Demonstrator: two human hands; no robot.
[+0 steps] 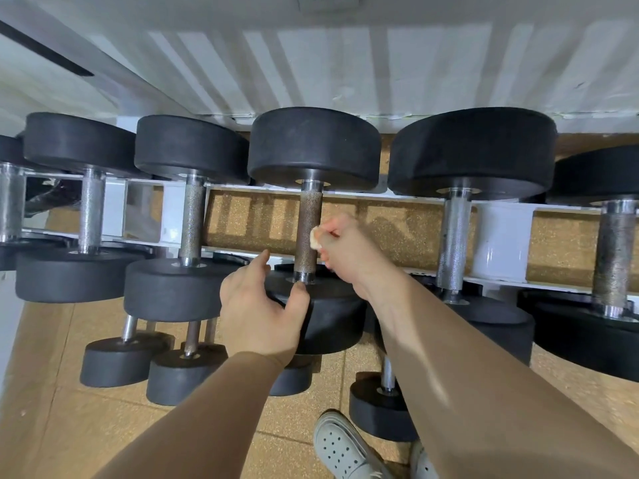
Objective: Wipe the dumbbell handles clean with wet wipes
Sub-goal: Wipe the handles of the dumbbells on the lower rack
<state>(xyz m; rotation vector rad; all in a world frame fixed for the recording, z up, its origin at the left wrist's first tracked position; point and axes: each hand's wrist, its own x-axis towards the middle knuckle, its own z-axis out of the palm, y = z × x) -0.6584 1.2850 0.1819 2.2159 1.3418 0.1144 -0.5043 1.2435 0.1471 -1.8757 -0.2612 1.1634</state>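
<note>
The knurled handle (pixel 308 233) of the middle dumbbell lies across the white rack (pixel 494 243), its steel darker and duller than the handle to its right (pixel 453 243). A small bunched wet wipe (pixel 314 238) is pressed against the handle's right side, about halfway along. The right hand (pixel 349 252) pinches it, fingers curled tight round the wad. The left hand (pixel 257 305) cups the rim of the near head (pixel 332 323), with its thumb laid on the face beside the collar, seemingly steadying the dumbbell.

To do this well, the wipe probably ought to wrap further round the bar. Then it should travel collar to collar while the left hand turns the head, so the hidden underside gets cleaned too. Knurling holds grime, so firm pressure should help. Further dumbbells sit on either side and on a lower tier, above the cork-coloured floor (pixel 86 426).
</note>
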